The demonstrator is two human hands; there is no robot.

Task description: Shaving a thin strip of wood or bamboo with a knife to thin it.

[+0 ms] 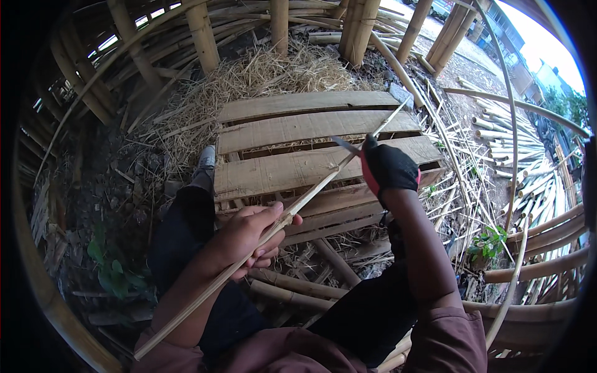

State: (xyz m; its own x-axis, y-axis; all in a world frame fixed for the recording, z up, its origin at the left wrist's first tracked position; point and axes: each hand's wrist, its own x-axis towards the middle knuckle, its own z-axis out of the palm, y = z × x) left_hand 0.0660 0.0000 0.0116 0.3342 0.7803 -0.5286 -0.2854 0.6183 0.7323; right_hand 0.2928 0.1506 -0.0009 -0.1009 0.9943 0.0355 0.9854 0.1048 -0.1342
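Observation:
A long, pale bamboo strip (314,192) runs slantwise from beside my left forearm to beyond my right hand. My bare left hand (252,235) is closed around its middle, thumb on top. In a black and red work glove, my right hand (392,169) grips a knife (346,146). Its blade points left and lies across the strip, while the handle is hidden in the glove. A joint shows on the strip just below the blade. Under the strip stands a slatted wooden crate (273,132), between my legs.
Dry shavings (273,71) are heaped behind the crate. Upright bamboo posts (203,38) stand beyond them. Cut bamboo poles (528,149) lie stacked at the right, and curved bamboo rails (541,270) edge the near right. A green plant (488,244) grows beside them.

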